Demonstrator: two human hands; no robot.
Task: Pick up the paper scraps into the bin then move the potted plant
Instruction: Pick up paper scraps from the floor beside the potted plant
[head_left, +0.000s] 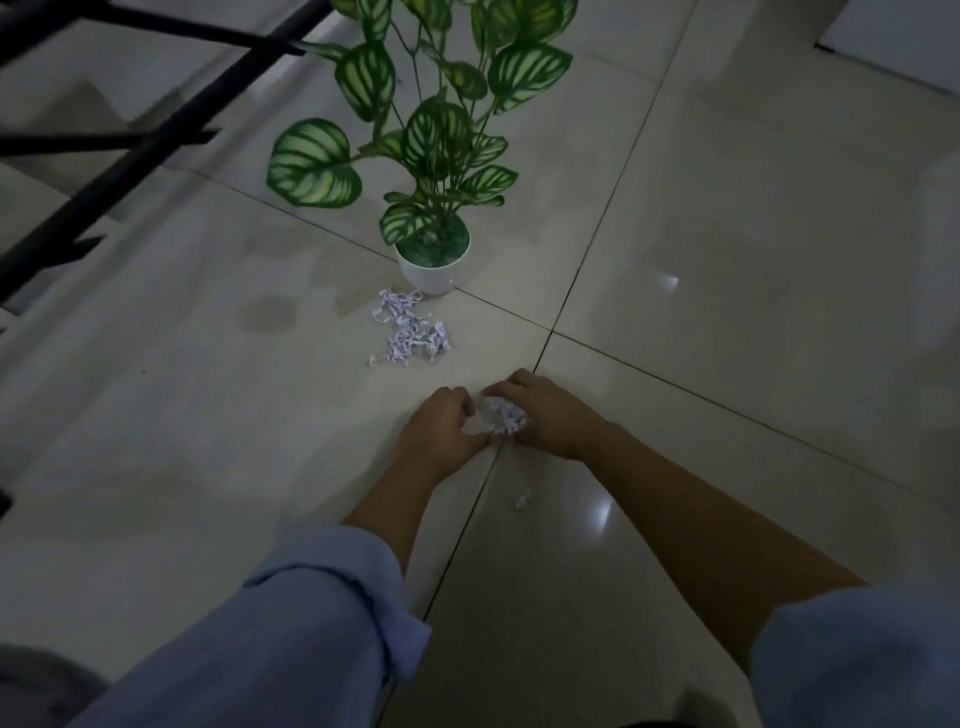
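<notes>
While both hands (441, 426) (540, 415) cup paper scraps (501, 418), fingers clenched, potted plant (434, 260) beyond

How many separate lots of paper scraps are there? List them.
3. A pile on the floor just in front of the pot; a clump held between both hands; one stray bit nearer the person. Others may be hidden.

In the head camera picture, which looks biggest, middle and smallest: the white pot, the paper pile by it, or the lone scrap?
1. Loose pile of white paper scraps
2. Round white plant pot, nearly alike, so unsure
3. Single small white scrap, clearly smallest
</notes>
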